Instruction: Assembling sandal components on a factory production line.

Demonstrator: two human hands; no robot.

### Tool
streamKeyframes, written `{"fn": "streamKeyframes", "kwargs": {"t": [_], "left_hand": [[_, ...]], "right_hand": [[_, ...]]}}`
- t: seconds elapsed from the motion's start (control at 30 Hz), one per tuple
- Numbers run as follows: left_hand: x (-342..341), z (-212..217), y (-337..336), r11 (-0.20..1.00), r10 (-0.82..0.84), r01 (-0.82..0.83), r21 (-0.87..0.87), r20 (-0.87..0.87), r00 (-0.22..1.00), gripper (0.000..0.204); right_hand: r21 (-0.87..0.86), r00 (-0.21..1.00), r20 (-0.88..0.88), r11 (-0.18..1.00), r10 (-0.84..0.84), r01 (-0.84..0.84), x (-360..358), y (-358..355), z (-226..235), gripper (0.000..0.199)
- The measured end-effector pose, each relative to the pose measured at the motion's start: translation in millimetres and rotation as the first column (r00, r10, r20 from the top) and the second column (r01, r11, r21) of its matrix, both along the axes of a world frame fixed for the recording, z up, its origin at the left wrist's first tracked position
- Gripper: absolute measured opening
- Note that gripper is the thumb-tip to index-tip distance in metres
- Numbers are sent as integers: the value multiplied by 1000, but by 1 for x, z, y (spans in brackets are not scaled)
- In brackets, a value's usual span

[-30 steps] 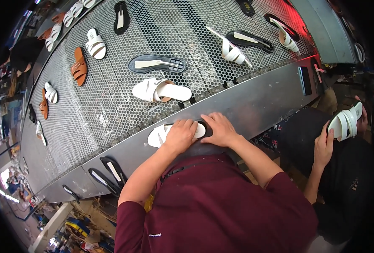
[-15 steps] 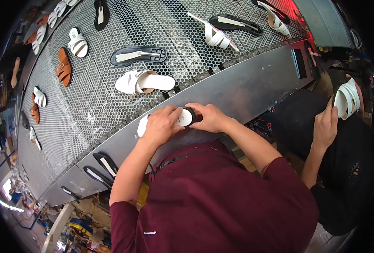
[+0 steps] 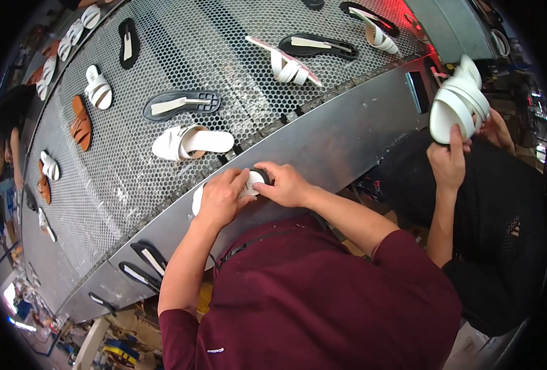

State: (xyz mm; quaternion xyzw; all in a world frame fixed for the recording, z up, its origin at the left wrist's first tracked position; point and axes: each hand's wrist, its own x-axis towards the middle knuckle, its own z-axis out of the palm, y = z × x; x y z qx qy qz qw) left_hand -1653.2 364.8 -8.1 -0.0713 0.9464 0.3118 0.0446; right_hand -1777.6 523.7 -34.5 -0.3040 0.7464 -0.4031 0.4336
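the left hand (image 3: 221, 198) is pressing down with curled fingers on a white sandal (image 3: 198, 198), covering most of it so that only its rounded end is showing past the knuckles, while the right hand (image 3: 284, 184) is closing its fingers around the other end, where a dark sole edge (image 3: 262, 173) is peeking out above the thumb. both hands are gripping this one sandal, which is lying on the smooth steel rim (image 3: 323, 145) along the near edge of the perforated conveyor (image 3: 224, 55). just beyond the hands, near the conveyor's near edge, another white sandal (image 3: 190, 142) is lying on its side, and behind it a black sole (image 3: 181, 103) with a pale insert is resting flat. farther along toward the right end, a strappy white sandal (image 3: 289, 63) is sitting beside a second black sole (image 3: 318, 46). toward the far left edge, brown sandals (image 3: 80, 123) and small white ones (image 3: 98, 87) are lying scattered well apart. black soles (image 3: 149, 258) are hanging at the rim's lower left corner, below the person's left elbow. off the right end of the conveyor, another person's hand (image 3: 447, 161) is holding up a white sandal (image 3: 458, 105), with that person's second hand (image 3: 497, 128) behind it.
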Motion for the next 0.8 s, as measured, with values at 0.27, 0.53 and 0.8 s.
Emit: {"fn": "streamKeyframes", "kwargs": {"t": [0.27, 0.53, 0.8], "left_hand": [[-26, 30, 9, 993, 67, -80, 91, 141, 988, 66], [-66, 42, -24, 715, 172, -434, 548, 464, 869, 37], [-67, 29, -19, 401, 437, -597, 695, 428, 791, 30]], "right_hand": [[-68, 1000, 12, 998, 18, -17, -29, 7, 11, 39], [-130, 980, 198, 992, 33, -7, -75, -9, 33, 42], [-270, 799, 601, 947, 23, 176, -67, -26, 12, 27]]}}
